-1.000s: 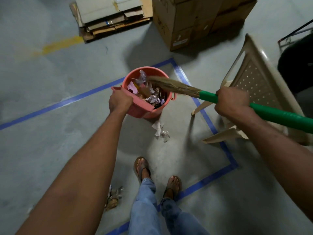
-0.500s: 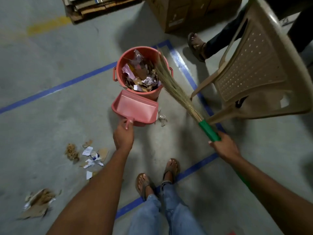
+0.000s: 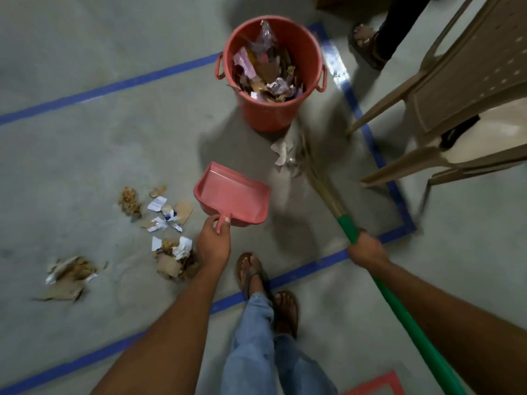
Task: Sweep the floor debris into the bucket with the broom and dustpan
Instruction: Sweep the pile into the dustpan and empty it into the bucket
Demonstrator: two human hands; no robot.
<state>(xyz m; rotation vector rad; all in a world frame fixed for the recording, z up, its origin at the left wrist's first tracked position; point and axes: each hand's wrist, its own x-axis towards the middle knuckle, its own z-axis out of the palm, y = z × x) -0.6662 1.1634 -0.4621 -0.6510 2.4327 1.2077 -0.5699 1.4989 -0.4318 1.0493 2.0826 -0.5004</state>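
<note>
A red bucket [image 3: 271, 109] full of paper and cardboard scraps stands on the floor ahead. My left hand [image 3: 214, 243] grips the handle of an empty pink dustpan [image 3: 233, 195], held low in front of the bucket. My right hand [image 3: 368, 250] grips the green handle of the broom [image 3: 322, 181]; its blurred straw head touches the floor beside crumpled paper [image 3: 282, 152] just below the bucket. Scattered debris [image 3: 162, 212] of torn paper and cardboard lies left of the dustpan, with another pile [image 3: 68, 276] farther left.
A beige plastic chair [image 3: 456, 104] stands close on the right. Another person's sandalled foot [image 3: 366, 47] is beyond the bucket. Blue tape lines [image 3: 379, 158] mark the concrete floor. My own feet [image 3: 268, 289] in sandals stand below the dustpan.
The dustpan has come away from the bucket and down toward me. The broom head left the bucket rim and dropped to the floor by the crumpled paper. The view tilted downward.
</note>
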